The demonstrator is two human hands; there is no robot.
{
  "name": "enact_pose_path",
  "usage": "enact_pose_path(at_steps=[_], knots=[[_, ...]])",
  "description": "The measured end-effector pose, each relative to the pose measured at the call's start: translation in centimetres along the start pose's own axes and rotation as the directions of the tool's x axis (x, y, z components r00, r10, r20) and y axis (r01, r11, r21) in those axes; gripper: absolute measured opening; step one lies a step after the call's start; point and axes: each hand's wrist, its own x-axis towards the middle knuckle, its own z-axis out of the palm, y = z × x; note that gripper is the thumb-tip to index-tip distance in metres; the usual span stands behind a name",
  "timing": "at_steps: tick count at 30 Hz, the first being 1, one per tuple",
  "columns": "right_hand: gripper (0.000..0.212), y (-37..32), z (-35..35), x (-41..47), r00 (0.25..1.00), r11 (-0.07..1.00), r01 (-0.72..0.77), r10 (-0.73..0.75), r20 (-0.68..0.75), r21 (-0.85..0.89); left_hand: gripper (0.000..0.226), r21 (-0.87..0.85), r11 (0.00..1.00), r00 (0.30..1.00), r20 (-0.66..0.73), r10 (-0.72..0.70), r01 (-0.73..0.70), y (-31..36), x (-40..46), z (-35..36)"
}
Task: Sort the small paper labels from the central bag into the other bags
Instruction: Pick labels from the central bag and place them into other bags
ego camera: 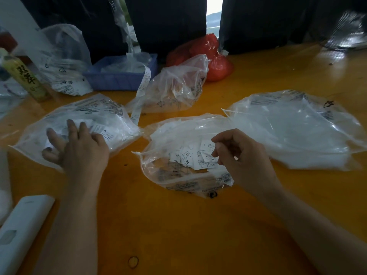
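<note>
The central clear bag (158, 175) lies open on the orange table, holding a pile of small white paper labels (190, 155) printed with sizes such as XS and M. My right hand (240, 157) hovers over that pile, forefinger and thumb curved and a little apart at the labels' right edge, with nothing plainly pinched. My left hand (79, 149) rests with spread fingers on the left bag (111, 116), which holds more labels. A large bag (294, 132) lies to the right, and a crumpled bag (178, 86) behind the centre.
At the back, a blue tray (119, 80) holds a label strip (139, 100) that trails onto the table. Red bags (216, 62) sit behind the crumpled bag. A green bottle (25, 78) and another printed bag (65, 62) stand at the far left, a white remote (21, 231) near left.
</note>
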Motion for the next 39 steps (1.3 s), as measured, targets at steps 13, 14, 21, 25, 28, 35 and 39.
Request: enact_pose_path(at_steps=[13, 14, 21, 25, 28, 35, 39], knots=[[0.010, 0.0, -2.9, 1.5, 0.953, 0.874, 0.132, -0.242, -0.183, -0.468, 0.035, -0.567, 0.424, 0.664, -0.323, 0.674, -0.706, 9.5, -9.9, -2.2], [0.011, 0.3, -3.7, 1.8, 0.960, 0.844, 0.066, -0.199, -0.196, -0.533, 0.035, -0.573, 0.401, 0.635, -0.292, 0.715, -0.715, 9.9, -10.2, -2.0], [0.035, 3.4, -8.7, 4.0, 0.964, 0.541, -0.261, 0.110, -0.241, -0.799, 0.027, -0.627, 0.415, 0.623, -0.146, 0.768, -0.659, 10.1, -11.1, -0.9], [0.024, 4.4, -8.6, 3.8, 0.939, 0.492, -0.296, 0.306, -0.155, -0.819, 0.020, -0.629, 0.471, 0.657, -0.086, 0.749, -0.619, 10.1, -11.0, -0.6], [0.018, 4.4, -8.1, 3.9, 0.946, 0.487, -0.295, 0.271, -0.179, -0.822, 0.020, -0.618, 0.474, 0.650, -0.080, 0.756, -0.627, 10.1, -11.0, -0.6], [0.025, 3.6, -8.1, 4.1, 0.956, 0.635, -0.264, 0.069, -0.287, -0.726, 0.022, -0.630, 0.481, 0.655, -0.058, 0.753, -0.610, 10.1, -11.1, -0.8], [0.023, 3.2, -7.4, 3.9, 0.940, 0.738, -0.240, 0.016, -0.340, -0.630, 0.027, -0.652, 0.473, 0.665, -0.065, 0.744, -0.593, 10.0, -11.1, -0.9]])
